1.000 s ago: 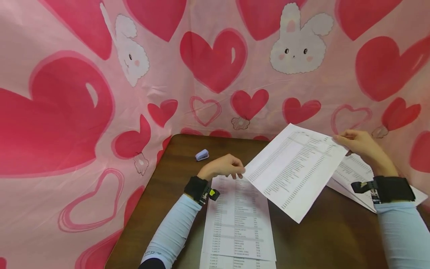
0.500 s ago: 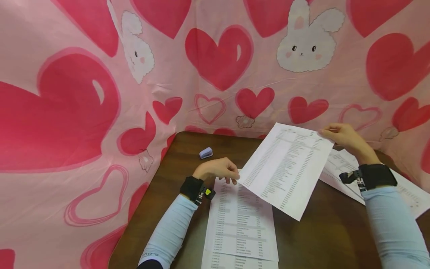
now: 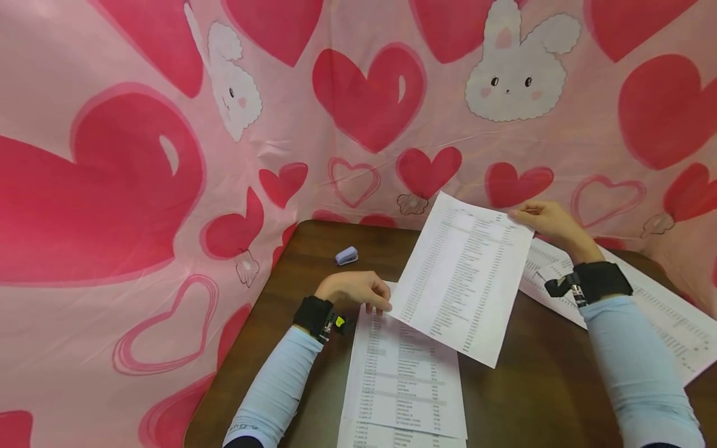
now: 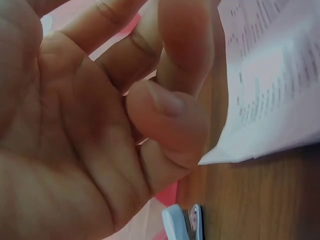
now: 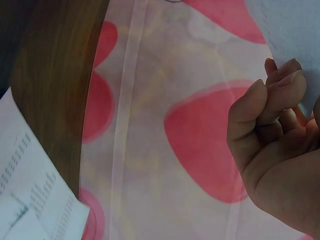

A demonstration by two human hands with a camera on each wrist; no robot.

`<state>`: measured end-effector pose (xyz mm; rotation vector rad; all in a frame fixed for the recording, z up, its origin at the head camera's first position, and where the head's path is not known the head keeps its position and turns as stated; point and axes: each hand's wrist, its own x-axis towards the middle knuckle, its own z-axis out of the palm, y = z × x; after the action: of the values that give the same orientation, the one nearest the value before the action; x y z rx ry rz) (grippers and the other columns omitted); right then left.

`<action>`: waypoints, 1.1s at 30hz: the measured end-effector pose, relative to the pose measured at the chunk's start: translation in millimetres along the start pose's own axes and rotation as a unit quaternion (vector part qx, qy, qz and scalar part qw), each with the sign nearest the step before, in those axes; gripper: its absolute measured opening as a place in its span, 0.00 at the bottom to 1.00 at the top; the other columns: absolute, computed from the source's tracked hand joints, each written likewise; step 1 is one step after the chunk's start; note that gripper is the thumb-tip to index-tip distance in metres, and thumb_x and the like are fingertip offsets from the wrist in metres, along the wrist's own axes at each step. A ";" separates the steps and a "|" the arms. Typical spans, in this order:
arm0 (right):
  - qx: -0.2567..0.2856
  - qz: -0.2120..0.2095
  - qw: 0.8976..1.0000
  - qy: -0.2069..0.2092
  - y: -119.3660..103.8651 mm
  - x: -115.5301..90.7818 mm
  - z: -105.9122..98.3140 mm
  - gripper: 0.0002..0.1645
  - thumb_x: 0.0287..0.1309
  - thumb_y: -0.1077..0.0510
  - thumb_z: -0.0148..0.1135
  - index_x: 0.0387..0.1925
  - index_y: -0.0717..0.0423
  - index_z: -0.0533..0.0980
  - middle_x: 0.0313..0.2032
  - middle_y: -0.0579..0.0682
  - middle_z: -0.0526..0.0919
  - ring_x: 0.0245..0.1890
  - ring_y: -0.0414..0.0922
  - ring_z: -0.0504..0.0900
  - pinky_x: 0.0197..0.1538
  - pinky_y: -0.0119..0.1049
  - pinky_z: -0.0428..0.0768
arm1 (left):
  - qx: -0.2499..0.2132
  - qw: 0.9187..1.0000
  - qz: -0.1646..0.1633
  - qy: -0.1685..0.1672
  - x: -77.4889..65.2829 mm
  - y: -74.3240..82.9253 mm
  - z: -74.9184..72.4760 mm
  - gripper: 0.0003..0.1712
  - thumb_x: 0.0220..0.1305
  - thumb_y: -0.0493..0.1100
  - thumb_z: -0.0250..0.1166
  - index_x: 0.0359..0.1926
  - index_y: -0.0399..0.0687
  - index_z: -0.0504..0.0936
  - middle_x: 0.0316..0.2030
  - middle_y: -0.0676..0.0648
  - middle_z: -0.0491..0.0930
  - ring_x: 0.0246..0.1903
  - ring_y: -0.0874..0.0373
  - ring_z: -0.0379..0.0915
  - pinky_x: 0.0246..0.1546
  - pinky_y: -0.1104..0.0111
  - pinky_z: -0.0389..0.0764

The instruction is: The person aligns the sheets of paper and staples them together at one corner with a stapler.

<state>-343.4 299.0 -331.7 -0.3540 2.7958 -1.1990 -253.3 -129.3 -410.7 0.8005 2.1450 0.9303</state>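
Observation:
A printed sheet of paper (image 3: pixel 462 274) is held up at a tilt between both hands. My left hand (image 3: pixel 355 289) pinches its lower left corner between thumb and finger; the left wrist view shows that corner (image 4: pixel 212 156) at the thumb. By the upper right corner, my right hand (image 3: pixel 549 224) grips the sheet, its fingers curled in the right wrist view. Below the raised sheet, overlapping printed pages (image 3: pixel 403 398) lie on the table, partly covered by it. A small lavender stapler (image 3: pixel 346 256) sits beyond my left hand and also shows as a stapler (image 4: pixel 175 222) in the left wrist view.
More printed sheets (image 3: pixel 666 311) lie spread on the right, partly under my right forearm. The brown wooden table (image 3: pixel 538 386) ends at a pink curtain (image 3: pixel 358 180) with hearts and rabbits, behind and on the left.
The raised sheet and my right hand have moved left, and the sheet stands more upright. My left hand has dropped slightly, still at the corner. More of the right-hand sheets shows.

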 end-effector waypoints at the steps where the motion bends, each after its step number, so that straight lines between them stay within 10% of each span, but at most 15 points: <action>1: -0.003 -0.004 1.000 -0.001 -0.8 2.4 1.7 0.31 0.66 0.41 0.57 0.56 0.62 0.76 0.34 0.38 0.84 0.33 0.43 0.82 0.37 0.37 0.81 | 0.003 1.000 0.002 -0.002 -0.2 -1.2 0.0 0.15 0.63 0.46 0.66 0.35 0.35 0.84 0.29 0.39 0.80 0.26 0.54 0.72 0.28 0.62 0.74; 16: -0.011 -0.033 0.999 -0.019 -11.4 23.5 25.9 0.29 0.62 0.42 0.62 0.53 0.62 0.79 0.45 0.60 0.84 0.36 0.49 0.82 0.38 0.37 0.83 | -0.021 0.998 -0.054 -0.031 -6.1 -10.9 5.1 0.15 0.61 0.49 0.69 0.33 0.38 0.87 0.20 0.45 0.78 0.17 0.56 0.69 0.16 0.70 0.63; 33: 0.013 -0.085 0.995 -0.053 -21.7 55.0 89.7 0.18 0.63 0.49 0.62 0.44 0.59 0.84 0.35 0.56 0.86 0.29 0.46 0.81 0.33 0.37 0.78 | -0.088 0.984 -0.131 -0.084 -36.9 -38.7 14.3 0.12 0.57 0.47 0.72 0.30 0.41 0.89 0.15 0.48 0.81 0.10 0.63 0.63 0.12 0.74 0.62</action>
<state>-378.2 208.0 -377.0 -0.6441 2.7018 -1.2087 -230.9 -172.7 -436.7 0.4764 1.9330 0.8672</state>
